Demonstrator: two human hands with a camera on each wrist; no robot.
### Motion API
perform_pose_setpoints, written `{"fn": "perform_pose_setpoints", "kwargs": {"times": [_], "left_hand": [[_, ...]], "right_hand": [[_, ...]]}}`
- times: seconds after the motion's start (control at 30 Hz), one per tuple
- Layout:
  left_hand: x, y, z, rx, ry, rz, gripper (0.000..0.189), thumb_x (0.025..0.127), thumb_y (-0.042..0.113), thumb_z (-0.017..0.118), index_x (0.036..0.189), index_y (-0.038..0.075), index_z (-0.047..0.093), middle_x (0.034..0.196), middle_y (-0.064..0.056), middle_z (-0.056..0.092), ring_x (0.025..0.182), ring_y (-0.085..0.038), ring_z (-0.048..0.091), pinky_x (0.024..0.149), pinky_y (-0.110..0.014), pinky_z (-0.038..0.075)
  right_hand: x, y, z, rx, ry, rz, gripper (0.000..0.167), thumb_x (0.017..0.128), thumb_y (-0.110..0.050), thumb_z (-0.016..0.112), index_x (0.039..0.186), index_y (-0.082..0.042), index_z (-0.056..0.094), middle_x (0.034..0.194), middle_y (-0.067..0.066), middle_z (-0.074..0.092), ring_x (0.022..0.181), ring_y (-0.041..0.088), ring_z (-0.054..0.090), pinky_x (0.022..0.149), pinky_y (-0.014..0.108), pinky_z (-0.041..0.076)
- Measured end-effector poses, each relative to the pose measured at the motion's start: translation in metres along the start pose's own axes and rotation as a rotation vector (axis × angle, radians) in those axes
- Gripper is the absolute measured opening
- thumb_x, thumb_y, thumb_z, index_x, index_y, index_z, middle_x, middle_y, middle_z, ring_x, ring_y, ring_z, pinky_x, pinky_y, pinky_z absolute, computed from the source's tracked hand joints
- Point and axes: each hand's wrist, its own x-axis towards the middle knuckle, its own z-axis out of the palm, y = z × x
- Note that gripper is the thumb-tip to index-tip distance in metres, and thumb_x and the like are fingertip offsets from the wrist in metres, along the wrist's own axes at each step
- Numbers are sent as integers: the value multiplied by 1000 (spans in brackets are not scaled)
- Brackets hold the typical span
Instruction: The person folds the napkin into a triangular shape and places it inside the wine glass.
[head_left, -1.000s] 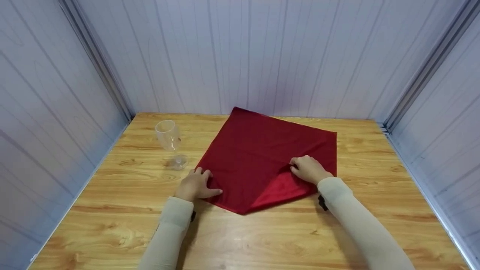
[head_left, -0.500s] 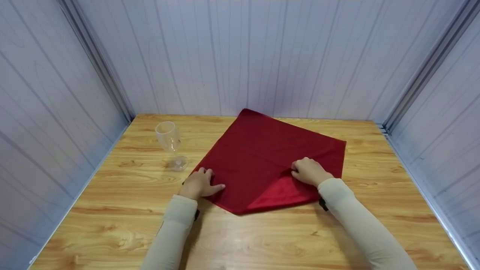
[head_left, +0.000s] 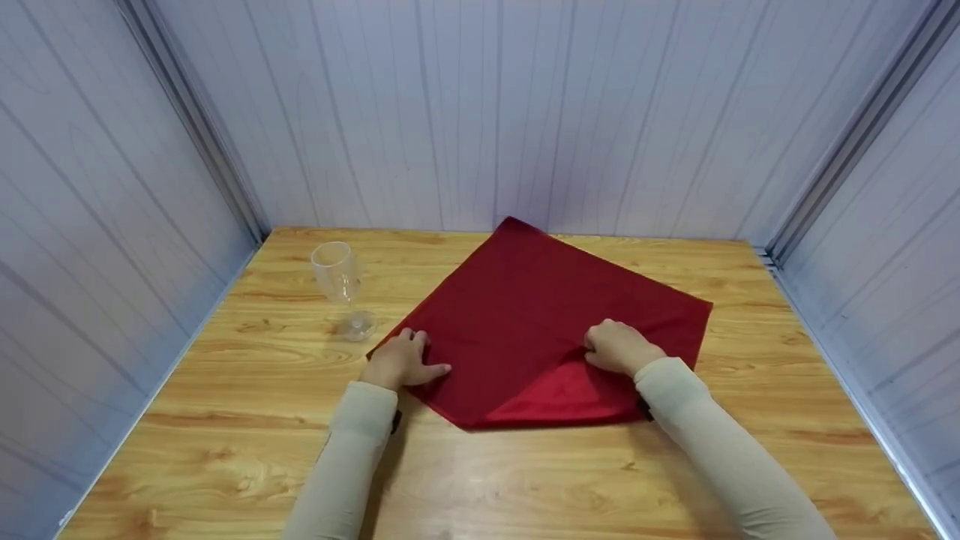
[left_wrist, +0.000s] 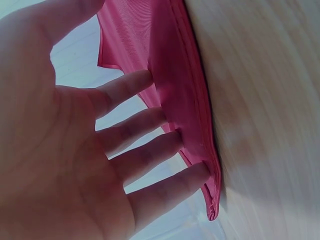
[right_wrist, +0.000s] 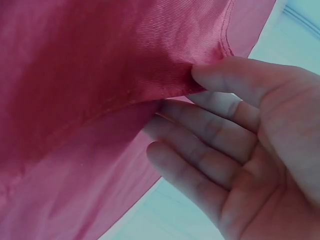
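A dark red cloth napkin [head_left: 487, 322] lies on the table with its near right corner folded over, showing a brighter red underside. My left hand [head_left: 401, 361] rests on the napkin's left part, fingers spread. In the left wrist view the fingertips of the left hand [left_wrist: 75, 135] press on the cloth [left_wrist: 185, 100] near its hemmed edge. The folded corner is pinched by my right hand [head_left: 621, 348]. In the right wrist view, the right hand [right_wrist: 240, 135] has its thumb on top of the corner [right_wrist: 185, 65] and its other fingers below.
A clear stemmed glass [head_left: 337, 277] stands upright on the wooden table [head_left: 247, 405], left of the napkin and close to its left corner. A pale panelled wall [head_left: 480, 112] rises behind the table, with side walls at left and right.
The napkin has turned clockwise, its far corner and right corner shifting to the right. My left hand has slid slightly right, while the right hand still pinches the folded corner, slightly lower.
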Motion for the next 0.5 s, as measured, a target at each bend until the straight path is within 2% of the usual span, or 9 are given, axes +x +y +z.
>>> {"fn": "perform_pose_setpoints", "kwargs": {"times": [0.13,0.23,0.33,0.5], "left_hand": [[5,-2,0,-14,-13,0,58,90,51,69,120,3,56,115,-16,53,105,-35,58,90,-48,50],[9,-3,0,-30,-18,1,58,90,50,70,121,3,56,114,-15,52,104,-34,57,91,-47,49],[10,-4,-1,-41,-23,8,59,90,50,71,122,3,56,114,-15,52,104,-33,58,92,-46,49],[11,-5,-3,-53,-35,11,60,89,50,72,123,4,55,117,-14,51,107,-33,57,93,-46,48]], "right_hand": [[-2,-2,-2,-14,-7,-15,44,85,-1,67,57,-16,38,57,-6,27,56,12,26,53,29,27],[-2,-6,-4,-21,-44,1,45,85,0,66,58,-16,35,60,-5,22,56,13,24,52,30,25],[-3,-9,-5,-34,-69,10,44,85,0,66,58,-16,35,58,-5,24,55,13,24,52,29,25],[-6,-15,-5,-62,-68,-4,45,83,1,65,56,-17,34,56,-6,23,55,12,24,51,29,25]]}}
